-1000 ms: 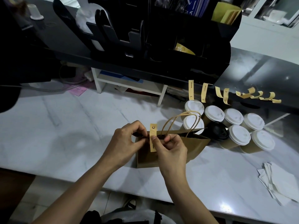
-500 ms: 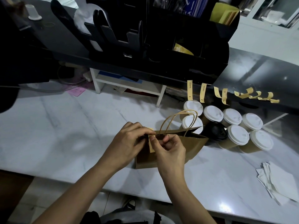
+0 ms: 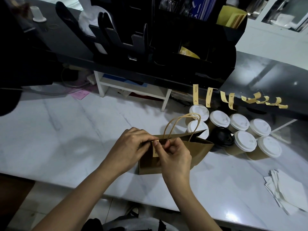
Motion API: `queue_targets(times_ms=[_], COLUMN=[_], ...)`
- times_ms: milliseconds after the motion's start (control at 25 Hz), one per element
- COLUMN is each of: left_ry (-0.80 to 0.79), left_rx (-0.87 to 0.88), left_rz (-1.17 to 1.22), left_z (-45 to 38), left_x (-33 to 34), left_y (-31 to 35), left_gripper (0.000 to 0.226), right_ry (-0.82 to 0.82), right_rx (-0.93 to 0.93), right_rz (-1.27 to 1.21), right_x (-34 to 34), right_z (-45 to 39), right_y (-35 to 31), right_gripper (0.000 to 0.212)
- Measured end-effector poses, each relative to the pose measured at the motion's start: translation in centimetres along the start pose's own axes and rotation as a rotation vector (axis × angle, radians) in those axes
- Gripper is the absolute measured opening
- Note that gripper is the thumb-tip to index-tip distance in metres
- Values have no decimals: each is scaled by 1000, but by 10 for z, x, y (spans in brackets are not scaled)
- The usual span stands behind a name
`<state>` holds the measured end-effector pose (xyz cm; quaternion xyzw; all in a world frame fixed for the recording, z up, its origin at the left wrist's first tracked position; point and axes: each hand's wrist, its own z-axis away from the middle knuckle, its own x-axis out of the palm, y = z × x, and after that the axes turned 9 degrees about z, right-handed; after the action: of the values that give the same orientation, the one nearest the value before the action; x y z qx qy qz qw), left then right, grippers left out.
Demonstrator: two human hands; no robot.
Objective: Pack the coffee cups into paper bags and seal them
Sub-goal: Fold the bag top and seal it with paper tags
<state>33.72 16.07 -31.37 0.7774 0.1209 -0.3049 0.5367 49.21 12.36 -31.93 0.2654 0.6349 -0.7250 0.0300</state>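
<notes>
Sealing under way: left hand [image 3: 131,144] and right hand [image 3: 173,155] pinching a yellow sticker strip [image 3: 155,150] over the mouth of the paper bag [image 3: 196,150], centre counter. Lidded coffee cups [image 3: 245,143] clustered at three o'clock. Next, likely: pressing the strip flat.

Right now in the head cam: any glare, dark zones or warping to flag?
Head view: glare spot on the marble counter at its near right edge; black organizer nearly featureless in shadow; wide-angle bowing bends the counter edges; hands and paper bag evenly lit, reasonably sharp.
</notes>
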Motion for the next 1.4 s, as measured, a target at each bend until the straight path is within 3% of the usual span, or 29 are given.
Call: queue_targets(times_ms=[400, 560, 760, 1160, 1320, 1400], left_ry=[-46, 53, 115, 143, 154, 182], left_rx=[-24, -13, 79, 98, 91, 77], left_rz=[10, -24, -95, -150, -217, -238], left_z=[-2, -2, -1, -7, -9, -9], left_x=[-1, 4, 6, -14, -14, -14], left_y=[0, 6, 7, -13, -16, -15], left_gripper=[29, 21, 12, 9, 11, 9], right_ry=[54, 52, 63, 252, 181, 121], right_rx=[-47, -74, -107, -120, -155, -181], right_rz=[274, 357, 325, 174, 165, 156], right_x=[-5, -6, -16, -62, -77, -81], right_z=[-6, -9, -10, -27, -36, -39], right_y=[18, 21, 26, 34, 35, 35], right_gripper=[38, 36, 38, 32, 54, 53])
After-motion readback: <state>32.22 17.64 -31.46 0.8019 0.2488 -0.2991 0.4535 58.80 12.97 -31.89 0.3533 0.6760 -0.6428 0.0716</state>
